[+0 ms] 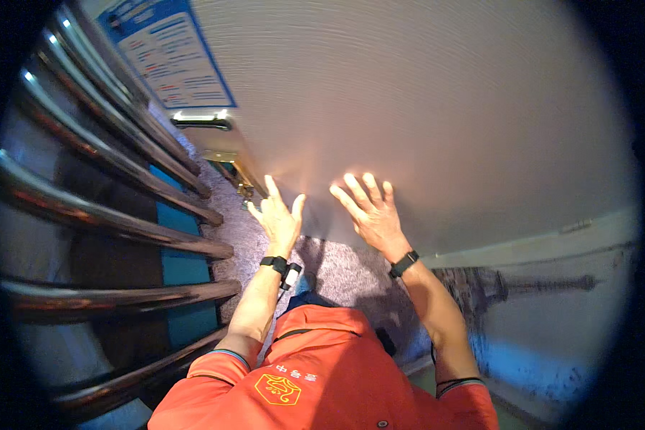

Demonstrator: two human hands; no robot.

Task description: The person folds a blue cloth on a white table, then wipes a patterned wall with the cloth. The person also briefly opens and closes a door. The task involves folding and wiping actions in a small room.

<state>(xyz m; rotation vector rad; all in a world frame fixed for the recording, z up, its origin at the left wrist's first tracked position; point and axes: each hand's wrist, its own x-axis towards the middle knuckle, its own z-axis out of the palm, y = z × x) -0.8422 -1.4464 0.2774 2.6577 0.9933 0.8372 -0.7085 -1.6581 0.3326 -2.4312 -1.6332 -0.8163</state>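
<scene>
Ahead stands a pale, finely textured wall (435, 107). My right hand (379, 217) is spread in front of it, near the picture's middle, with its fingers apart and holding nothing; whether the fingertips touch the wall I cannot tell. To its left my left hand (280, 217) is raised, some fingers extended and others folded, with nothing in it. Beyond its fingers are the edge of the wall and a tall metal-trimmed case (215, 141) with a black handle. Both wrists wear black bands; a small device (290, 275) is strapped at the left one.
A row of dark, glossy rails (113, 220) fills the left side. A blue-bordered printed notice (177, 59) hangs at upper left. Speckled flooring (349, 271) lies below my hands. At lower right is another wall surface (559, 306) with dark artwork.
</scene>
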